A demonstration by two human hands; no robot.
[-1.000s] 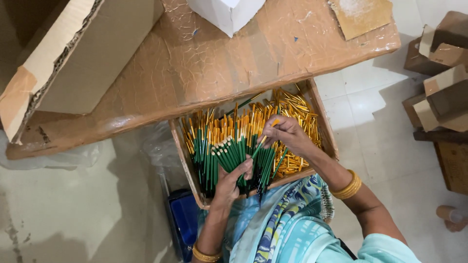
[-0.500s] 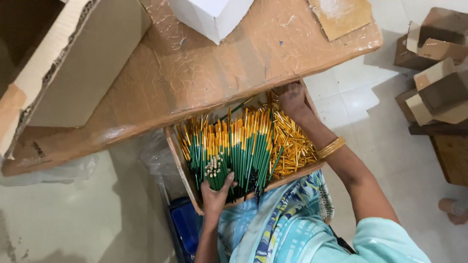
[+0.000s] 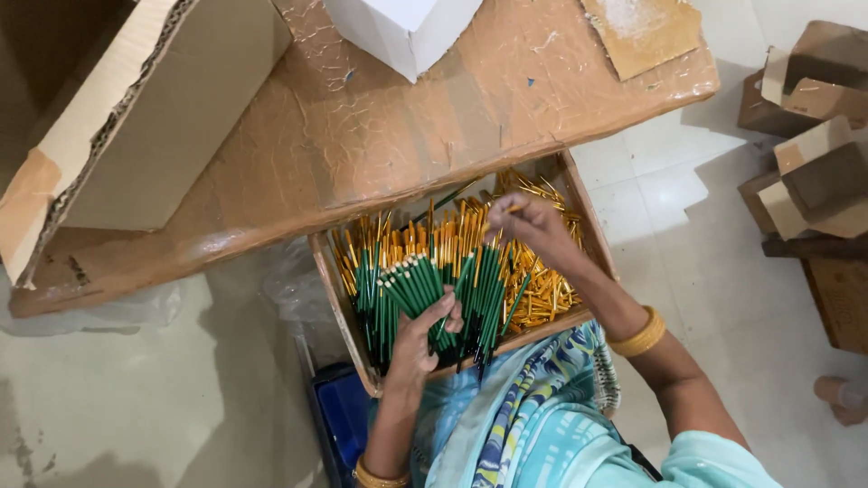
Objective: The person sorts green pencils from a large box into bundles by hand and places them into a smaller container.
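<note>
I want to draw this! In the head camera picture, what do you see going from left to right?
Big cardboard box → left hand gripping green pencils → right hand → gold bangle → stacked cardboard boxes.

A brown table (image 3: 362, 154) holds a big cardboard box (image 3: 136, 117) on the left, a white box (image 3: 402, 32) far, and a cardboard piece (image 3: 642, 32) right.

There is one view only, from the person's head, looking almost straight down and fairly near. The tray (image 3: 597, 237) sits mid-frame at the table's (image 3: 362, 154) near edge, both forearms enter from below, and floor (image 3: 687, 235) shows on the right.
</note>
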